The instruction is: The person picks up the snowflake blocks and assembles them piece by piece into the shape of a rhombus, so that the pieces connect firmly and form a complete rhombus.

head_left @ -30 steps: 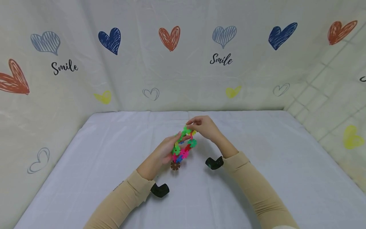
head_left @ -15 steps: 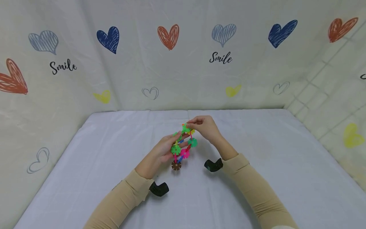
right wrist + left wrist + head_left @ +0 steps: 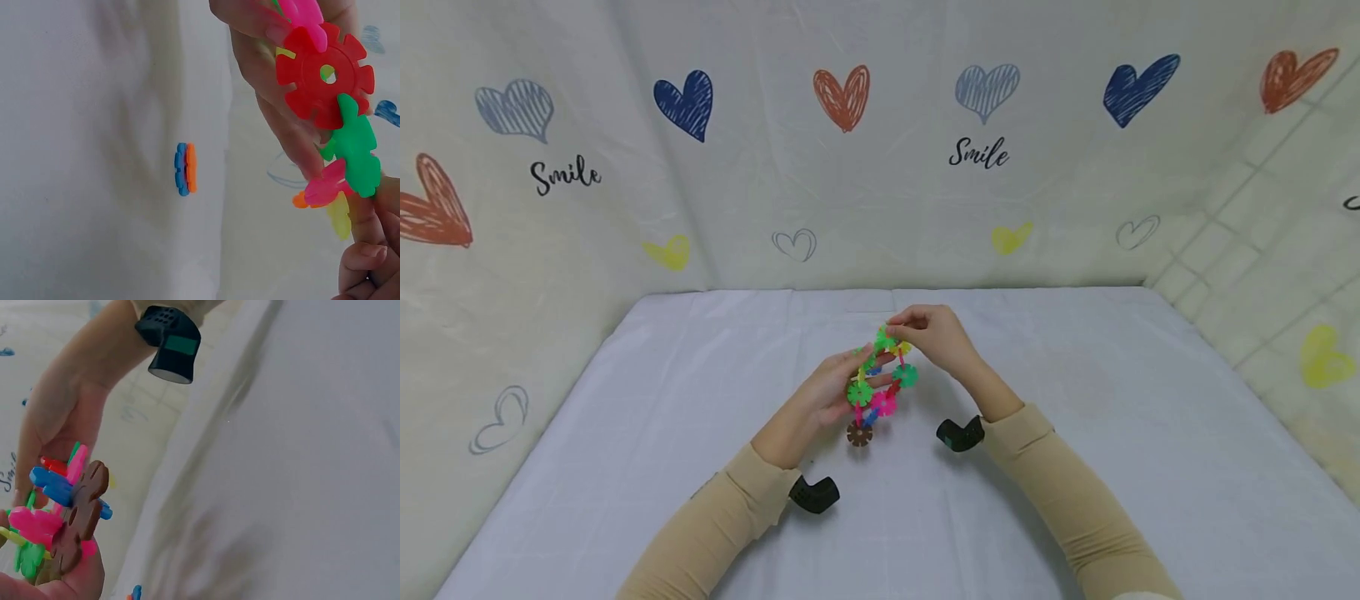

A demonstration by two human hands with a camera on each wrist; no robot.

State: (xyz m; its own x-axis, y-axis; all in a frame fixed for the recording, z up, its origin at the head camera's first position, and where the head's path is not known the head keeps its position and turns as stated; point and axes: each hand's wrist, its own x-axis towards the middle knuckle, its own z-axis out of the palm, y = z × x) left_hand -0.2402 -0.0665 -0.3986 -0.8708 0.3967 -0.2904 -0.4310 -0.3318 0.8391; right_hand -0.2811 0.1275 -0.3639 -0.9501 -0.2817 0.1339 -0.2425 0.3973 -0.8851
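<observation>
A ring-shaped string of interlocking snowflake discs (image 3: 886,403) in several colours is held above the table. My left hand (image 3: 829,387) grips its left side, thumb in front and fingers passing behind. At the top, my right hand (image 3: 936,332) pinches a green disc (image 3: 883,337) between thumb and fingertips. A brown disc (image 3: 860,434) hangs lowest in the head view; the left wrist view has it close up beside blue and pink discs. In the right wrist view a red disc (image 3: 303,78) joins a green one (image 3: 357,156). My fingers hide part of the string.
Blue and orange discs (image 3: 186,169) lie close together on the white cloth in the right wrist view. The cloth-covered table (image 3: 1075,375) meets a heart-printed backdrop (image 3: 895,192) behind. Black wrist cameras (image 3: 815,495) stick out inward from both sleeves.
The string of discs has turned slightly, so its ring shows more openly than a second ago. Both hands keep their hold, with only small shifts.
</observation>
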